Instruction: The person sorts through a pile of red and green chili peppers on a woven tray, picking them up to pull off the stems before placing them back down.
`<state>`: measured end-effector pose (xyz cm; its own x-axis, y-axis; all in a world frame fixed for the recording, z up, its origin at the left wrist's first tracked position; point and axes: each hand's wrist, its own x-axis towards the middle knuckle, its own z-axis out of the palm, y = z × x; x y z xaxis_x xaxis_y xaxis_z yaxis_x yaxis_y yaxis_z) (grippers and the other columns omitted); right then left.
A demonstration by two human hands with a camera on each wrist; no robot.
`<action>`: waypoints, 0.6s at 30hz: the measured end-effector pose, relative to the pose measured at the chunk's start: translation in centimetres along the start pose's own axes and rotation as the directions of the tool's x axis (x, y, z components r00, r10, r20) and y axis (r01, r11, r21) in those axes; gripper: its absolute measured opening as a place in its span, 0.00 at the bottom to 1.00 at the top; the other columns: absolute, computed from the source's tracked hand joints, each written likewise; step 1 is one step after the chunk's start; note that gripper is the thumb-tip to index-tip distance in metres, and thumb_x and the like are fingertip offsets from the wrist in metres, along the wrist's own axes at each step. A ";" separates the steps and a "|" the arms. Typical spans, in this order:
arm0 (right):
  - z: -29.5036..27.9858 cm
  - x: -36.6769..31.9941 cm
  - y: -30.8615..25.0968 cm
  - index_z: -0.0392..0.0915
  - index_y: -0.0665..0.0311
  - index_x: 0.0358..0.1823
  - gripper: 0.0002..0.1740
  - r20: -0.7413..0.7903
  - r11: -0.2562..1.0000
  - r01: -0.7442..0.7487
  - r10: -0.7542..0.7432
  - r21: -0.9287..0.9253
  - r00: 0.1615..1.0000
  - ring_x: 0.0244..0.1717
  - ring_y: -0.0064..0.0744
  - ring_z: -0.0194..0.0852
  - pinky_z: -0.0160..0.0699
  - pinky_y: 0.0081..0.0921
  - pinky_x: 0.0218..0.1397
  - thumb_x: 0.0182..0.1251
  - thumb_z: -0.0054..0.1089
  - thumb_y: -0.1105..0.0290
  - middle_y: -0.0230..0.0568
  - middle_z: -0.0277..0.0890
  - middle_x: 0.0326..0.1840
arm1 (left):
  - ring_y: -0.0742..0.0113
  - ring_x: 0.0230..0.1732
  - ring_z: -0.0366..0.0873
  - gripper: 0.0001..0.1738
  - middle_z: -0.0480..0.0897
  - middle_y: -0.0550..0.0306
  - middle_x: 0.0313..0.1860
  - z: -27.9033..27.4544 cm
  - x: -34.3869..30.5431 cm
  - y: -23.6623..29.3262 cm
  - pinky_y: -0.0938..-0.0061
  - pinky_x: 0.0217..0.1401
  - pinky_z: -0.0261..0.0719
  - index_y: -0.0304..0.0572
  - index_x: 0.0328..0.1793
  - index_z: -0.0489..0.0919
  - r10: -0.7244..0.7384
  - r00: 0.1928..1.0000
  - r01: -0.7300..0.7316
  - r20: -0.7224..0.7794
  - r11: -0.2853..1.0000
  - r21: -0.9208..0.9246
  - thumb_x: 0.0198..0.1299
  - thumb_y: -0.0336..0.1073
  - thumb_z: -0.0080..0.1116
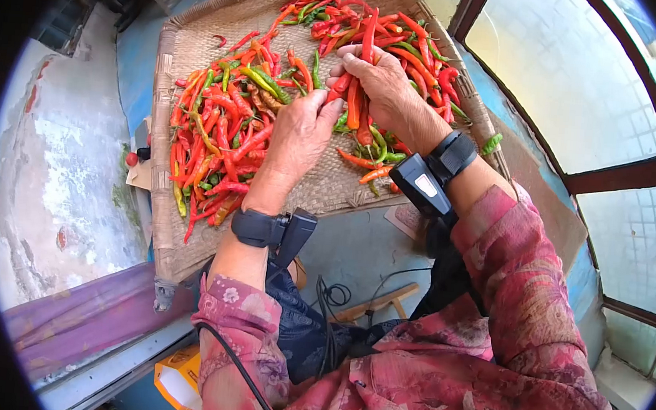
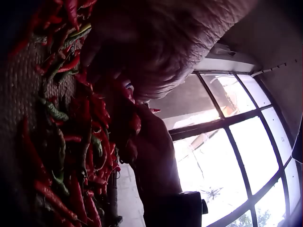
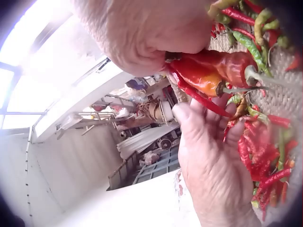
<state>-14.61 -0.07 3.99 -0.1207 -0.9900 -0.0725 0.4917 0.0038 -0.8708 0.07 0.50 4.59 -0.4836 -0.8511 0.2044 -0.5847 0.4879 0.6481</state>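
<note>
My right hand (image 1: 387, 86) grips a bunch of red chili peppers (image 1: 355, 103) over the tray's middle. In the right wrist view, these peppers (image 3: 213, 66) are glossy red and orange, with pale stems pointing away from the palm. My left hand (image 1: 303, 134) is close beside the bunch, fingertips right at a red pepper's lower end. The right wrist view has the left thumb raised and the left fingers (image 3: 213, 142) partly behind a thin red pepper; I cannot tell whether they pinch it. Dark shadow covers the left hand (image 2: 147, 52) in its own wrist view.
A woven tray (image 1: 329, 190) with a raised rim bears a large heap of red, orange and green peppers (image 1: 222, 131) at left and another pile (image 1: 425, 51) at upper right. Framed windows (image 1: 570, 70) stand at right. Cables (image 1: 329, 290) and a wooden stool (image 1: 378, 305) lie below.
</note>
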 end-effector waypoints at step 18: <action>0.0 0.1 -0.5 0.69 0.63 0.37 0.06 -0.158 0.998 -0.049 0.056 0.045 0.986 0.23 0.25 0.70 0.75 0.23 0.26 0.65 0.49 0.68 0.35 0.71 0.25 | 0.67 0.29 0.79 0.19 0.81 0.48 0.28 2.4 -0.6 0.1 0.71 0.35 0.75 0.32 0.41 0.77 -0.096 0.971 0.191 0.219 0.862 -0.470 0.62 0.45 0.50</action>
<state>-14.90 -0.14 4.40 -0.2278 -0.9535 -0.1971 0.5356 0.0463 -0.8432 -1.29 1.54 2.76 -0.5559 -0.8309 -0.0243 -0.2900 0.1665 0.9424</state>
